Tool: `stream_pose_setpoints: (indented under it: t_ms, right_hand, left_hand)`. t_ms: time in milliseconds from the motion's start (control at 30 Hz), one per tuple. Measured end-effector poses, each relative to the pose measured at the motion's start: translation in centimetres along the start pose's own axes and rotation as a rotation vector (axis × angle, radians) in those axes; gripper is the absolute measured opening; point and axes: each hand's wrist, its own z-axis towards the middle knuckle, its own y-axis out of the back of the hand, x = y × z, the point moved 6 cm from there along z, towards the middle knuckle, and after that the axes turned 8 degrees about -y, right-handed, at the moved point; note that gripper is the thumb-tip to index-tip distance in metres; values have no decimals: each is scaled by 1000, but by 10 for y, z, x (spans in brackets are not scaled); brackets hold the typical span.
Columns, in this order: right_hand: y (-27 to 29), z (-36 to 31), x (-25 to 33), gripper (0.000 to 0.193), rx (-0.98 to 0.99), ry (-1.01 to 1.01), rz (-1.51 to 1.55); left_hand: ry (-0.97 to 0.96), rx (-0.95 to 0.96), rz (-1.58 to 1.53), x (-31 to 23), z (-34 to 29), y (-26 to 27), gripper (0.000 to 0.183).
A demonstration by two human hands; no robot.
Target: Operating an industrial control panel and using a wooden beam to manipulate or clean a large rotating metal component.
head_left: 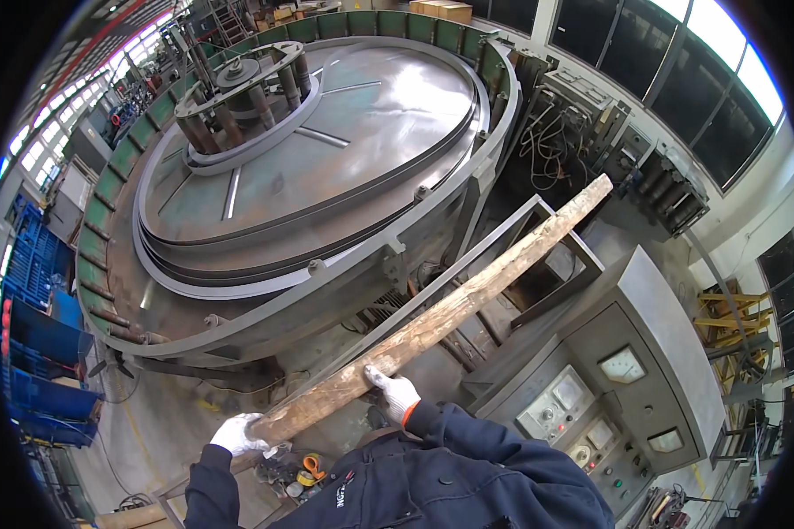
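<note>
A long, rough wooden beam point(450, 313), pale and scuffed, slants from my lower left up toward the far right. Its near end rests in my left hand point(236, 435), which wears a white glove and wraps round that end. Farther along, my right hand point(394, 394), in a white glove with an orange cuff, grips the beam's near side. The right thumb lies on the wood, while the other fingers are partly hidden beneath it. The beam's far part passes above a grey metal frame point(582, 251); whether it touches cannot be told.
Ahead stands a large round metal machine with a broad disc point(282, 194) and a raised rim. A grey control cabinet point(644, 335) with gauges and buttons is at my right. Below my hands lie yellow and orange items point(311, 467). Blue racks point(40, 264) stand at the left.
</note>
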Motion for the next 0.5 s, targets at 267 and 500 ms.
stream_pose_setpoints:
  t_ms: [267, 500]
  right_hand:
    - [-4, 39, -20, 41, -46, -21, -112]
    - [-27, 29, -14, 49, -42, 33, -215]
  left_hand:
    - [60, -96, 72, 57, 13, 4, 98]
    - [-123, -200, 172, 18, 16, 22, 107]
